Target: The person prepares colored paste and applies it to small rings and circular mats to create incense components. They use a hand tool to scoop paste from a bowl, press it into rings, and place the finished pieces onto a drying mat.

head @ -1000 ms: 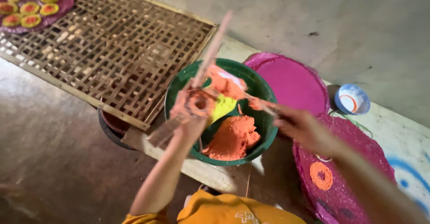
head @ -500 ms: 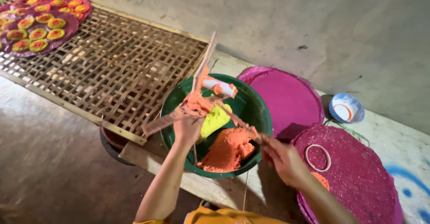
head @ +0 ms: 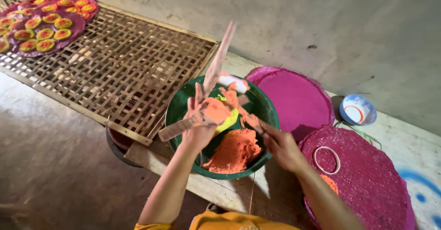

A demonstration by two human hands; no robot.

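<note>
Your left hand (head: 200,119) clenches a flat stick (head: 216,69) and orange dough (head: 215,111) over the green basin (head: 179,102); your right hand (head: 281,146) pinches dough.

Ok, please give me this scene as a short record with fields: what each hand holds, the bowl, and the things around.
left hand: holds a flat wooden paddle with a lump of orange dough on it
right hand: over the bowl, fingers at the dough; its grip is unclear
green bowl: holds orange dough and some yellow dough
right of bowl: woven magenta mat with a white ring
behind: magenta round tray, small blue-and-white bowl
left: bamboo lattice rack
</note>
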